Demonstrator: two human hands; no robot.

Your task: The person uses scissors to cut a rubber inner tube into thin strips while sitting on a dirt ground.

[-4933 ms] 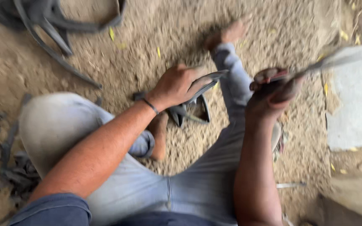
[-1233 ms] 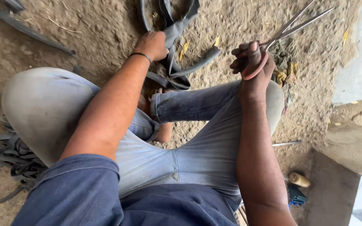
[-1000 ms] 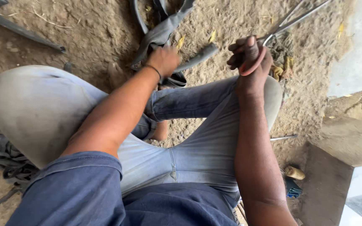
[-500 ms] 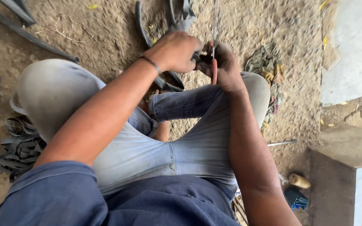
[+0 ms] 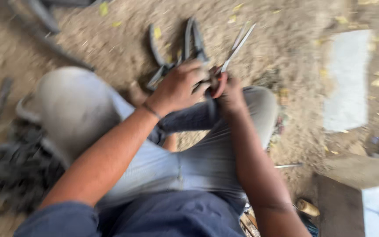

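Above the knee, left hand (image 5: 178,87) clenching rubber strips (image 5: 189,48), right hand (image 5: 229,94) gripping scissors (image 5: 237,46), sandy ground (image 5: 286,39) beyond.

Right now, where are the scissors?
In the head view, the scissors are in the right hand, blades pointing up and away above the raised knee, right beside the left hand.

Both arms reach forward over the bent knees; the left hand (image 5: 178,87) and right hand (image 5: 229,92) meet, fingers curled closed, touching.
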